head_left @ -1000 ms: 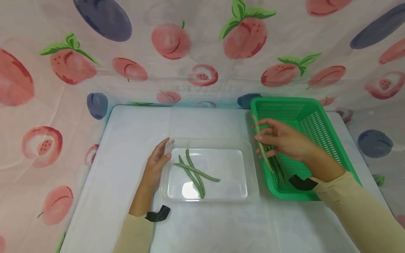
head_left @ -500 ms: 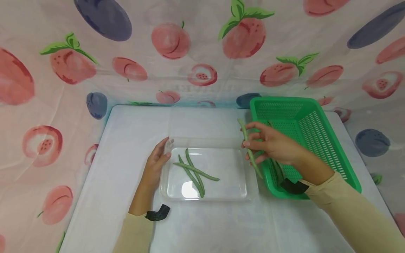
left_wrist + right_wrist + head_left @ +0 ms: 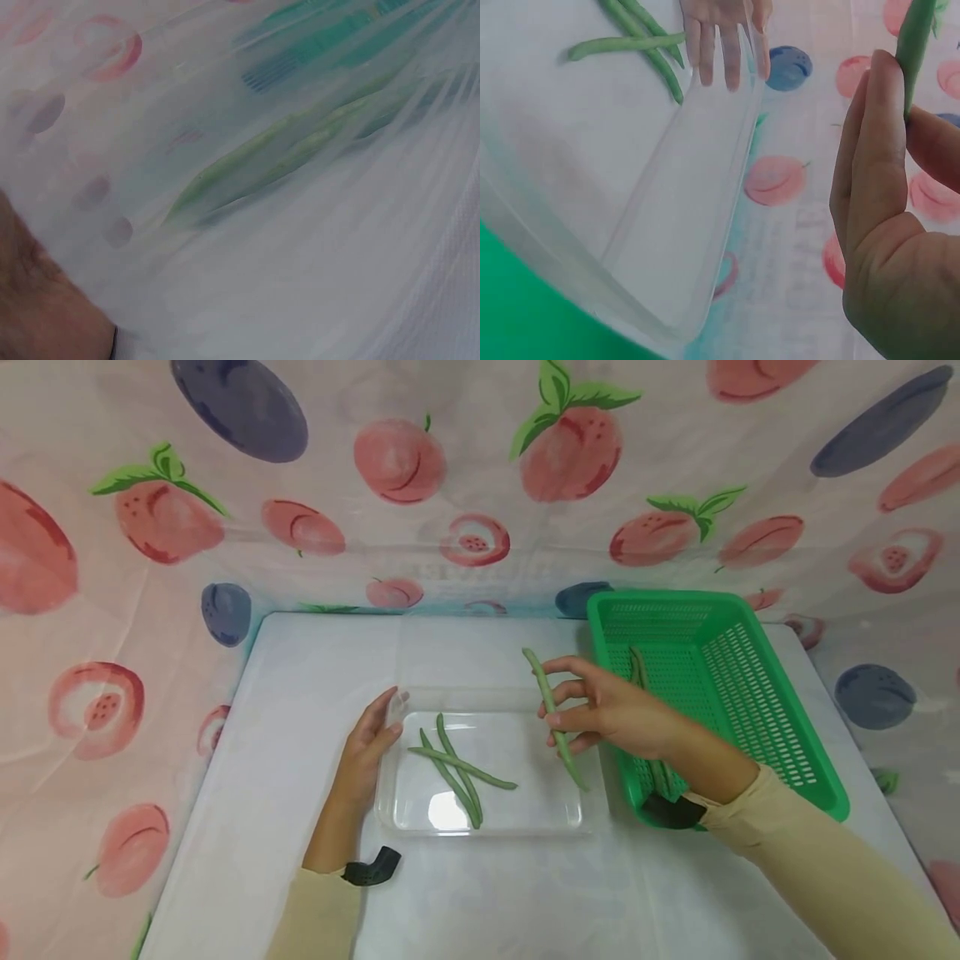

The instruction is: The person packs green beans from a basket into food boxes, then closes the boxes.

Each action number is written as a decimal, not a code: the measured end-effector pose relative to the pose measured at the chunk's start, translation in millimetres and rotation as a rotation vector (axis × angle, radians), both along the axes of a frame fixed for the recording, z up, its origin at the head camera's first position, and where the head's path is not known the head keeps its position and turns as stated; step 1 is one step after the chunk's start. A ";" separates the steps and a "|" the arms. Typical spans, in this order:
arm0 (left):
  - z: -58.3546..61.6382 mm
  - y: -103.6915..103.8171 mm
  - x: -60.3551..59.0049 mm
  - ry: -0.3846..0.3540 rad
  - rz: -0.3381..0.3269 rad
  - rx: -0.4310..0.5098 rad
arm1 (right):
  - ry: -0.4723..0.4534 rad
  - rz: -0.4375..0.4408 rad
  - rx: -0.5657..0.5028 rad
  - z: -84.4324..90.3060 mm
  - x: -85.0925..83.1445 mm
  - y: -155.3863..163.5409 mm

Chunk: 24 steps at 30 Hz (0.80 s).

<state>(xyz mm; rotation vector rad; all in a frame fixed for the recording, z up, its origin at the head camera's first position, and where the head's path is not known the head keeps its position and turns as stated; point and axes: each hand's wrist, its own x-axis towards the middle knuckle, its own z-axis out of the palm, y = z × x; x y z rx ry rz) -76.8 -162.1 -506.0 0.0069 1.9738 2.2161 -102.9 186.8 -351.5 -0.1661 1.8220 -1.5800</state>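
A clear plastic container (image 3: 495,700) sits mid-table with three green beans (image 3: 487,775) crossed on its floor. My left hand (image 3: 365,747) holds its left wall, thumb at the rim and fingers along the outside. Over the container's right side, my right hand (image 3: 600,710) pinches another green bean (image 3: 546,693) between thumb and fingertips. The right wrist view shows this bean (image 3: 915,45) upright, its upper part cut off by the frame. Through the cloudy wall in the left wrist view, beans (image 3: 255,161) look blurred.
A green mesh basket (image 3: 757,693) stands right of the container, holding some green beans (image 3: 643,672) partly hidden under the right forearm. The white table (image 3: 300,668) is backed by a fruit-print cloth (image 3: 315,577) along its far and side edges.
My right hand has moved left with the bean, from over the basket's left edge to over the container's right side. The left hand and the beans in the container have stayed put.
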 end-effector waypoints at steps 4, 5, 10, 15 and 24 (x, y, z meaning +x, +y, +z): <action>-0.3 0.0 0.1 -0.002 -0.004 0.010 | 0.021 -0.003 0.043 -0.9 1.0 -7.1; -0.5 0.0 0.0 0.000 -0.005 0.012 | 0.022 -0.002 0.053 -1.3 1.4 -9.2; -1.4 -0.9 -0.8 0.011 -0.001 0.007 | 0.011 0.002 0.059 -3.5 2.5 -20.0; -1.7 -0.9 -0.5 0.007 0.001 0.002 | -0.005 0.006 0.050 -1.2 3.3 -30.8; -1.4 -0.9 -0.1 0.002 0.001 -0.006 | -0.031 0.022 0.029 1.4 2.2 -45.3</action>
